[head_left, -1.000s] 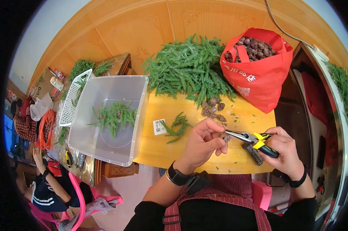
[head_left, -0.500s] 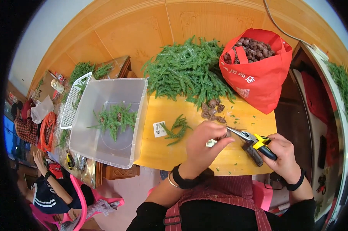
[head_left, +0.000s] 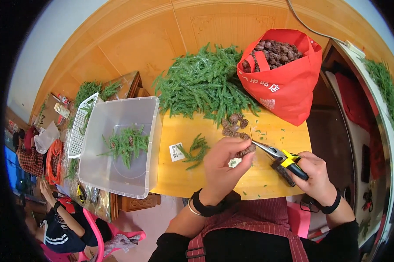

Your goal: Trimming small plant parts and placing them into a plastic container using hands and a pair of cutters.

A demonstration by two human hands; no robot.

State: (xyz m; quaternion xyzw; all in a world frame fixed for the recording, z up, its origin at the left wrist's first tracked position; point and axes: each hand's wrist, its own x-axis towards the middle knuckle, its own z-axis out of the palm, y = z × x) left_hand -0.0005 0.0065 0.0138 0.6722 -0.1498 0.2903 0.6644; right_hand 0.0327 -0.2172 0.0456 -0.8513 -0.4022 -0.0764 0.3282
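Note:
My left hand (head_left: 223, 168) pinches a brown pine cone (head_left: 248, 151) between thumb and fingers over the yellow table. My right hand (head_left: 317, 178) is closed round the black and yellow grips of long-nose pliers (head_left: 289, 163). The pliers' tips reach the cone by my left fingertips; whether they grip a wire there is too small to tell. Below the pliers lies a dark brown bundle (head_left: 284, 173). Beyond my left hand sit several loose pine cones (head_left: 233, 123). A curved green sprig (head_left: 197, 150) lies to its left, beside a white label (head_left: 176, 152).
A heap of green sprigs (head_left: 201, 85) and a red bag (head_left: 284, 98) full of cones stand at the back. On the left is a clear plastic box (head_left: 152, 148) holding sprigs with cones (head_left: 128, 143). Another person (head_left: 61, 220) sits at the far left.
My left hand has turned slightly, so more of the pine cone shows. The pliers stay at it. The whole view has shifted a little.

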